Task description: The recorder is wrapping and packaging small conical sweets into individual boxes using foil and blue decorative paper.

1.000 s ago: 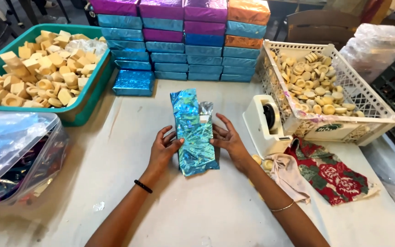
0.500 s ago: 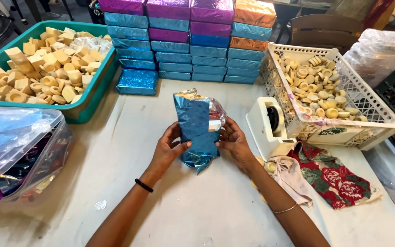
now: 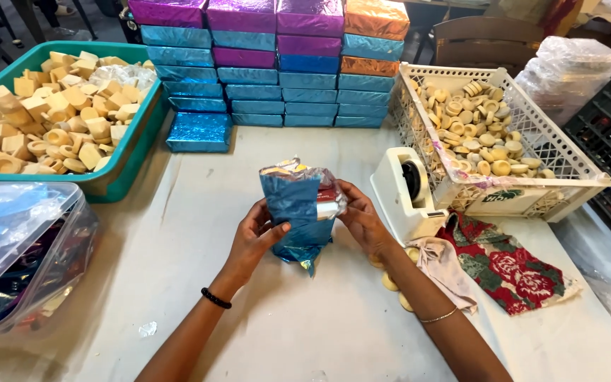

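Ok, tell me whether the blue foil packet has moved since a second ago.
Yes. The blue foil packet lay flat on the table; now both hands hold it raised and upright, its top edge nearer the tape dispenser level than before.

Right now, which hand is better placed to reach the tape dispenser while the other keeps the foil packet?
Likely the right hand: it lies beside the white tape dispenser, while the left hand grips the blue foil packet on the far side.

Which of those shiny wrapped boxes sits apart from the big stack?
The blue foil-wrapped box lying alone on the table at the stack's front left, beside the green tub.
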